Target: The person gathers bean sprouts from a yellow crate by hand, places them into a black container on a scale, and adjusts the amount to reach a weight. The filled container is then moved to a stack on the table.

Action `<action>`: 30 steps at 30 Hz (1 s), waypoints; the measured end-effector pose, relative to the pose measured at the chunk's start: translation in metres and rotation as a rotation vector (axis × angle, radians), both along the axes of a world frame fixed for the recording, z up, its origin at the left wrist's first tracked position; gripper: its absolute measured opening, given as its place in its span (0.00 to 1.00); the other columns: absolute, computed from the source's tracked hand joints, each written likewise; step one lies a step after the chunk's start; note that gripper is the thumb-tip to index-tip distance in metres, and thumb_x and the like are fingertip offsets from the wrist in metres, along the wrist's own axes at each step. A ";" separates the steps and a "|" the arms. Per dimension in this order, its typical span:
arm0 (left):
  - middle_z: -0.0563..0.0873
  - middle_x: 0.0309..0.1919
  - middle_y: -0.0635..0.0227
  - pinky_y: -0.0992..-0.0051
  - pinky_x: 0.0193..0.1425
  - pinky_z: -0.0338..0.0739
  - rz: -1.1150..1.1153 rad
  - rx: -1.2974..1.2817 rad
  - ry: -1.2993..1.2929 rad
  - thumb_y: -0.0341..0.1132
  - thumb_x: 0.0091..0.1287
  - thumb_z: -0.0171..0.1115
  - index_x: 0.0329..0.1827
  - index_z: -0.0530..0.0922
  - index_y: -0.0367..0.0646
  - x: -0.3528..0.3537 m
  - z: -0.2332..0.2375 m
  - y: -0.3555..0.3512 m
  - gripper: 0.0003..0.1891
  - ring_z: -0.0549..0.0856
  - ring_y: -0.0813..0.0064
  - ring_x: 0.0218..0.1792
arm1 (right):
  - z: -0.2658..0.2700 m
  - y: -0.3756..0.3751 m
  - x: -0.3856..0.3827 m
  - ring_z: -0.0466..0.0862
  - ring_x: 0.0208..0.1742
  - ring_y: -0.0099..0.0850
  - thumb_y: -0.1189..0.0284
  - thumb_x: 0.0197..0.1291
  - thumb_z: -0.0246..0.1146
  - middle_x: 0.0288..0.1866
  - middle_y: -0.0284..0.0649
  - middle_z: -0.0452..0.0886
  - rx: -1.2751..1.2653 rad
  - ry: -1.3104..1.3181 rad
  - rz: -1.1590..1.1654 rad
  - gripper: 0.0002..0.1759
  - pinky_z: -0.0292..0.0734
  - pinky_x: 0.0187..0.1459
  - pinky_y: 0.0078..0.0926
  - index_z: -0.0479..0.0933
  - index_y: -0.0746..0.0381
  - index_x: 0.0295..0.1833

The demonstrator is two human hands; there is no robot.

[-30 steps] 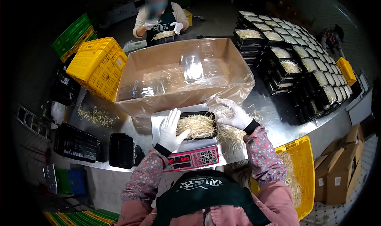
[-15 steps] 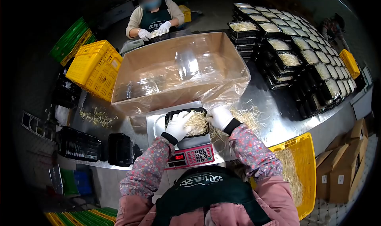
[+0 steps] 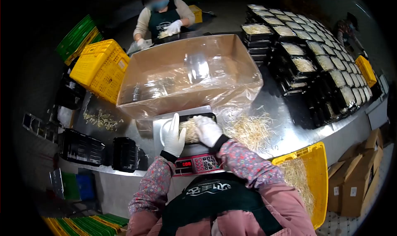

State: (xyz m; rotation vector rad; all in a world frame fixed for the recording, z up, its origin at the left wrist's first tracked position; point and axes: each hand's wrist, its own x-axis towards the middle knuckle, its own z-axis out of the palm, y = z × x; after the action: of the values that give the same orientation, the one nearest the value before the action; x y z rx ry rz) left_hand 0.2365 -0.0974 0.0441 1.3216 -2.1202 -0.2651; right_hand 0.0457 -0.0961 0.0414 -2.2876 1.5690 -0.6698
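Note:
A black tray (image 3: 197, 116) of pale bean sprouts (image 3: 191, 130) sits on a scale (image 3: 194, 164) with a red keypad and lit display. My left hand (image 3: 172, 136), in a white glove, rests flat against the tray's left side with fingers apart. My gloved right hand (image 3: 208, 130) lies on top of the sprouts in the tray, pressing them down. A loose heap of sprouts (image 3: 249, 129) is spread on the steel table (image 3: 285, 130) just right of the scale.
A large cardboard box lined with clear plastic (image 3: 188, 72) stands behind the scale. Stacks of filled black trays (image 3: 314, 62) cover the right. Empty black trays (image 3: 103, 151) sit left. Yellow crates (image 3: 99, 70), (image 3: 318, 174) flank me. Another person (image 3: 163, 18) works opposite.
My right hand has moved left from the loose sprout heap onto the tray's sprouts. My left hand shifted from gripping sprouts to lying flat at the tray's left side.

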 end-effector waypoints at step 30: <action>0.74 0.68 0.53 0.63 0.77 0.60 0.162 0.008 0.244 0.30 0.65 0.64 0.69 0.70 0.37 0.001 0.019 0.019 0.28 0.69 0.56 0.72 | -0.081 0.035 -0.211 0.84 0.54 0.42 0.59 0.54 0.73 0.51 0.51 0.84 0.294 -0.078 -0.463 0.28 0.77 0.58 0.37 0.80 0.61 0.58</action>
State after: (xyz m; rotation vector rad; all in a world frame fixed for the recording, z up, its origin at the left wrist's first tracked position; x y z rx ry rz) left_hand 0.2374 -0.0788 0.0633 1.3812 -1.8019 -0.3479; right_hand -0.1654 -0.0610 -0.0392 -1.6837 2.0255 -0.5740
